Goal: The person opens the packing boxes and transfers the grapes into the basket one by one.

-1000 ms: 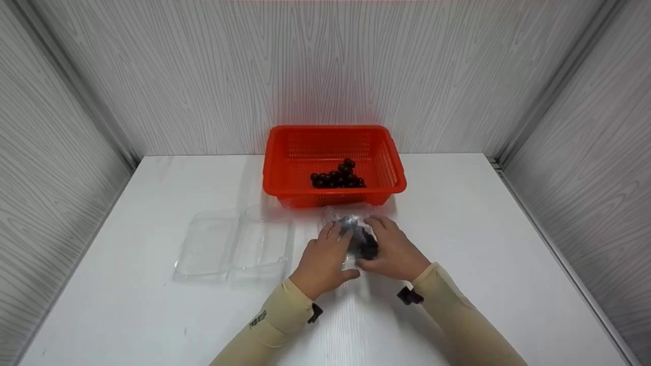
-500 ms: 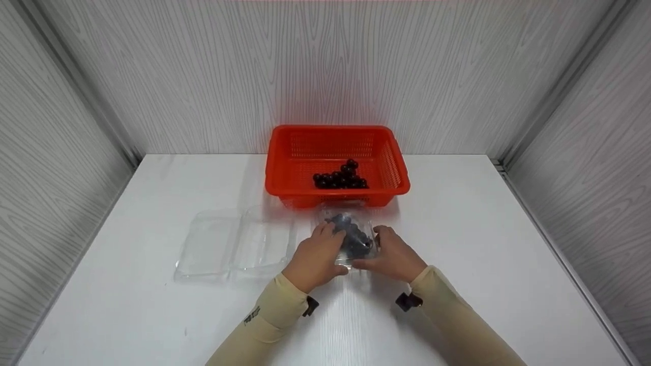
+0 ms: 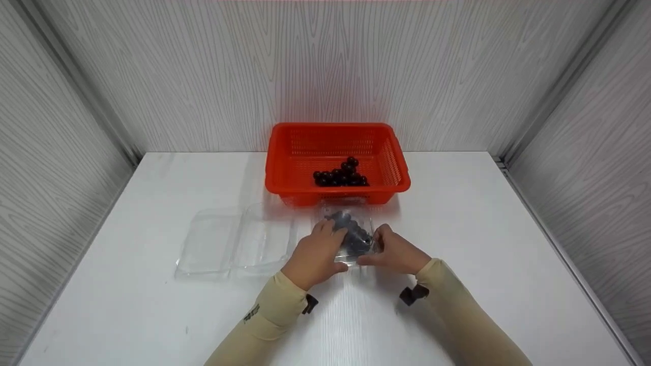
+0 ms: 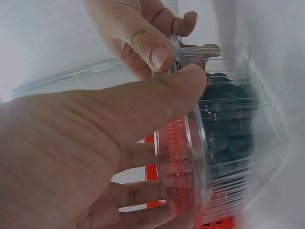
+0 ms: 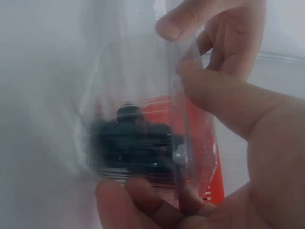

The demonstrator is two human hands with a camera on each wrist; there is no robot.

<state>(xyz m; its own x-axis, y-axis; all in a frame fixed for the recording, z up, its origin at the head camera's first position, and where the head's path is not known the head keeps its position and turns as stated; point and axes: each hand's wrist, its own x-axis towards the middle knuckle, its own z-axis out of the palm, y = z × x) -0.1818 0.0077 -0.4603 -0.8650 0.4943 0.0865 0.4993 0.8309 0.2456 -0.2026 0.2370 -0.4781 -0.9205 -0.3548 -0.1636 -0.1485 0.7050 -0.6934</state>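
Observation:
A clear plastic clamshell box (image 3: pixel 365 216) with dark grapes (image 5: pixel 136 143) inside stands in front of the red basket, its lid down over them. My left hand (image 3: pixel 313 258) lies over the box's left side, its fairly straight fingers on the lid and its thumb at the near rim (image 4: pixel 196 138). On the right side, my right hand (image 3: pixel 397 254) grips the box's edge, thumb at the near corner and fingers curled along the side. Both thumbs are close together at the rim in the left wrist view. My hands cover parts of the lid.
Behind the box a red plastic basket (image 3: pixel 273 188) holds a bunch of dark grapes (image 3: pixel 342 178). To the left, a second clear clamshell box (image 3: pixel 211 244) lies unfolded on the white table (image 3: pixel 127 305). Pale wood-grain panels (image 3: pixel 203 76) stand at the back and both sides.
My left hand has shifted slightly left, baring more of the lid. My right hand's fingers have drawn back from the lid's top to the box's right edge.

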